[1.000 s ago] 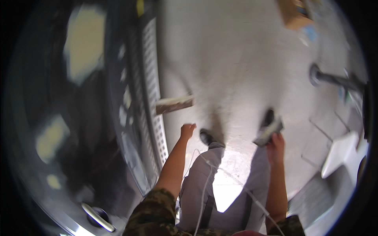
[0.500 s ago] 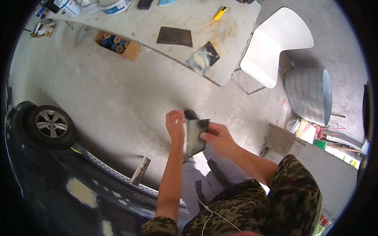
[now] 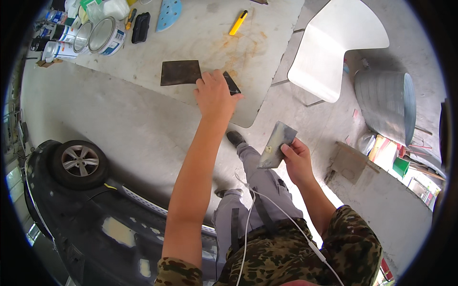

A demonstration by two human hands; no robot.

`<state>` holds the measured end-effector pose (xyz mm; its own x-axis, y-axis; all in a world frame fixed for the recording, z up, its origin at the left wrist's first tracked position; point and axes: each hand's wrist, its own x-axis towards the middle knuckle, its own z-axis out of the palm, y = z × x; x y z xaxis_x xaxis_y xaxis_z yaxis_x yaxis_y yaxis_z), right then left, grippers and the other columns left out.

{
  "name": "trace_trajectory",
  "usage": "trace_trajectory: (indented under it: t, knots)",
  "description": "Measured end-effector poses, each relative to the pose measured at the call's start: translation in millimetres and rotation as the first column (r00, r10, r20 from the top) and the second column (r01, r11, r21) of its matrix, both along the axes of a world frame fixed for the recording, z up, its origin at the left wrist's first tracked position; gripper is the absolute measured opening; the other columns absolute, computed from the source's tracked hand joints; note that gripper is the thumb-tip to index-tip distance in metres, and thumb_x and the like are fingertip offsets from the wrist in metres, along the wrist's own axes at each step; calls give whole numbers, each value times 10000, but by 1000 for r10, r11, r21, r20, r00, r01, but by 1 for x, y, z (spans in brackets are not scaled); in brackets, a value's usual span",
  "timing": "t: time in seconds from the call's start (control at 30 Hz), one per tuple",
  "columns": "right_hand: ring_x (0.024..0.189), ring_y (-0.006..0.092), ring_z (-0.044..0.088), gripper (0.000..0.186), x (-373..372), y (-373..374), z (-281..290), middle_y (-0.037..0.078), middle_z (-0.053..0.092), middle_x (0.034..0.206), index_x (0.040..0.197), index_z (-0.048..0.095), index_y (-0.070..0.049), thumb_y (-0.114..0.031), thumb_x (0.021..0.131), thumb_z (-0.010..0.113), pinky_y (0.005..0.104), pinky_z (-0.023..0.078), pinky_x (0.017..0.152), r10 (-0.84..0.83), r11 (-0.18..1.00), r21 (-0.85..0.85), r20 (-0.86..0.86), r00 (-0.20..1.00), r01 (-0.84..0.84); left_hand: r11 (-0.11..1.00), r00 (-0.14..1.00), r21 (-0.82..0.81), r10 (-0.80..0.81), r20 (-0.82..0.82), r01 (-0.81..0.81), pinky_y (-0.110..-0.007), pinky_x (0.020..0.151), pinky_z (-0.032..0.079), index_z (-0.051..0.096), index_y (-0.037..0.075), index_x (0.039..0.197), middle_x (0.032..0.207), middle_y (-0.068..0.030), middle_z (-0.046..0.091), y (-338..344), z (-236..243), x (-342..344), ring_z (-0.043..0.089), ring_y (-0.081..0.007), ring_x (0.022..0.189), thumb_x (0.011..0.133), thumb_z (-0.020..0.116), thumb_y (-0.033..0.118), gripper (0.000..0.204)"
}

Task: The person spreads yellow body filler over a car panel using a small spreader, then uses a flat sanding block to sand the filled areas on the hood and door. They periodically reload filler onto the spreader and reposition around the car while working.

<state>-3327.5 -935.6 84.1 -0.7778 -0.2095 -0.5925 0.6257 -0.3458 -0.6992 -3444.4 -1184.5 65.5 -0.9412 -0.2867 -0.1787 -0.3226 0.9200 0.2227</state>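
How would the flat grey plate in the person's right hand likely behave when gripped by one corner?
The grey plate juts straight out from the right hand without sagging, so it is probably stiff. Held by the fingers at one edge only, it seems light. Its smeared face may be slippery.

Bright, even daylight fills my view, and the shadows on the concrete floor (image 3: 119, 124) are soft. The picture is sharp in the middle. Straight edges bend near the round black rim. The white chair (image 3: 334, 47) glares a little.
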Motion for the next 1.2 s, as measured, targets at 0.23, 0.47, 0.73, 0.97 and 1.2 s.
trace_trajectory:
  t: [0.23,0.47,0.73,0.97,1.2]
  knots:
    - [1041,136,637,234,-15,5,10,61,705,1121,1186,652,11,-58,964,629,321,475,973,29,998,-49,-5,1000,-30,986,984,166,-23,175,-7,-396,772,493,630,29,1011,899,-80,678,-21,13,-8,634,-244,870,741,860,345,475]
    - [1020,123,641,244,-13,4,19,43,705,1107,1198,653,-3,-77,966,633,305,490,944,129,991,34,16,991,-130,379,940,886,308,150,-266,-258,679,461,626,45,1065,891,-22,654,-97,43,124,573,-100,755,897,732,137,219]
    - [1035,133,642,291,16,-69,57,35,692,1114,1256,628,-37,-122,977,627,332,523,924,460,888,54,-42,887,-458,-378,491,926,806,331,-3,-435,987,544,459,23,1354,1268,-127,604,-33,68,396,648,-243,1098,929,645,-23,465]
    - [871,87,627,243,144,-181,106,8,669,979,1189,654,-26,-149,981,630,267,518,799,817,534,158,-351,458,-831,-133,61,921,991,119,367,-409,983,521,520,-44,1288,1214,-134,643,58,104,566,663,-235,1053,1002,617,128,348]
    - [859,67,604,234,387,-219,199,-9,683,978,1174,677,2,-125,982,637,252,497,770,824,0,15,-567,-9,-1000,164,-279,968,954,-106,190,-226,693,502,606,-44,1153,947,-39,696,154,163,720,613,-64,768,973,674,118,252]
